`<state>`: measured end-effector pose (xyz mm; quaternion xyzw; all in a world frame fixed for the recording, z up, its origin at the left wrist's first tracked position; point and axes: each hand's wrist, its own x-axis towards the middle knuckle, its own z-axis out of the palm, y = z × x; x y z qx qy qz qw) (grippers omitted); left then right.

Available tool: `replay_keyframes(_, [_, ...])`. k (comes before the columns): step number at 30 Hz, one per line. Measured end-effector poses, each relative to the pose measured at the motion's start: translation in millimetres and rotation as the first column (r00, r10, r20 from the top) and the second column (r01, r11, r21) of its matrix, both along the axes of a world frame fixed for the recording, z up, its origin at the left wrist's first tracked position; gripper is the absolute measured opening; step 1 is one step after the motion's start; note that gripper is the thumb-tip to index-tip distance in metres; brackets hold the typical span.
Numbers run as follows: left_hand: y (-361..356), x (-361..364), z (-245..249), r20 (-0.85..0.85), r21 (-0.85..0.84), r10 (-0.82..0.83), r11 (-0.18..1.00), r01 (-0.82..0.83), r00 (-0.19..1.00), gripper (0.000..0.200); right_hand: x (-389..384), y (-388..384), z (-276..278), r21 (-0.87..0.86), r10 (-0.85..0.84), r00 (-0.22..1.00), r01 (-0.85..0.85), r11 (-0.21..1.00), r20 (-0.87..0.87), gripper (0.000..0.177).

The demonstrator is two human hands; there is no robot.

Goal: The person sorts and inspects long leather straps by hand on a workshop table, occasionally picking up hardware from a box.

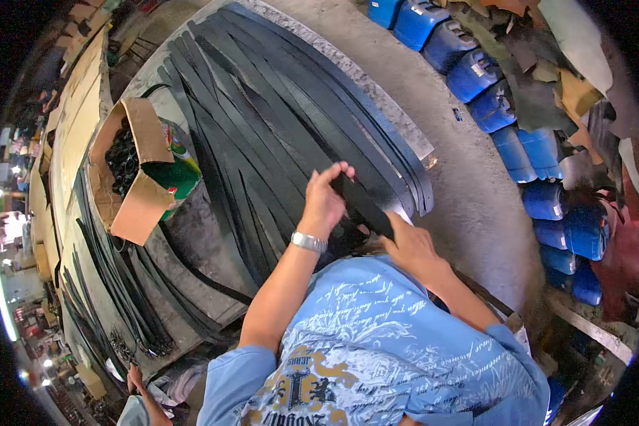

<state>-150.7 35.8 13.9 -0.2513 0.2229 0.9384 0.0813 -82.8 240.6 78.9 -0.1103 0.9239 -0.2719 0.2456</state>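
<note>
A short stretch of wide black leather strip runs slantwise between my two hands. My left hand, with a metal watch band at the wrist, has its fingers curled round the strip's upper end. Lower down, my right hand grips the same strip between thumb and fingers. Under and beyond my hands, many long black strips lie side by side across the table. The part of the strip nearest my shirt is hidden.
An open cardboard box with small black pieces stands on the table beside a green container. Narrow black strips lie at the left, near another person's hand. Blue jerrycans line the floor, with leather pieces beyond.
</note>
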Motion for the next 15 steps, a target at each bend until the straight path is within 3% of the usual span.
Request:
replay_keyframes(1, [-9.4, -12.7, 1.7, 0.026, -0.070, 0.028, 0.997, -0.026, 0.999, 0.014, 10.0, 14.7, -0.7, 0.103, -0.025, 0.997, 0.018, 0.995, 0.067, 0.050])
replay_keyframes(3, [-37.7, -35.9, 0.7, -0.092, -0.113, 0.033, 0.993, -0.043, 0.995, 0.016, 40.0, 60.9, -29.1, 0.174, -0.109, 0.993, 0.098, 0.980, 0.053, 0.041])
replay_keyframes(5, [-64.9, -58.1, 2.8, -0.121, -0.149, 0.069, 0.985, -0.086, 0.990, 0.017, 76.1, 117.9, -54.3, 0.299, -0.097, 0.994, 0.075, 0.951, 0.059, 0.035])
replay_keyframes(9, [-111.2, -92.7, 8.9, -0.202, -0.182, -0.018, 0.983, -0.020, 0.979, 0.015, 165.3, 206.1, -103.3, 0.571, -0.236, 0.953, 0.088, 0.816, 0.191, 0.034])
replay_keyframes(11, [-118.5, -105.7, 33.2, -0.191, -0.277, 0.056, 0.955, -0.109, 0.980, 0.017, 204.5, 230.5, -114.5, 0.562, -0.257, 0.950, 0.117, 0.819, 0.177, 0.032])
replay_keyframes(14, [-143.1, -135.4, 59.8, -0.309, -0.324, 0.006, 0.940, -0.111, 0.951, 0.021, 225.5, 229.7, -124.7, 0.558, -0.372, 0.902, 0.197, 0.806, 0.218, 0.029])
replay_keyframes(15, [-152.5, -148.2, 70.8, -0.336, -0.341, -0.007, 0.933, -0.115, 0.942, 0.023, 224.8, 226.8, -123.6, 0.491, -0.321, 0.931, 0.199, 0.848, 0.176, 0.029])
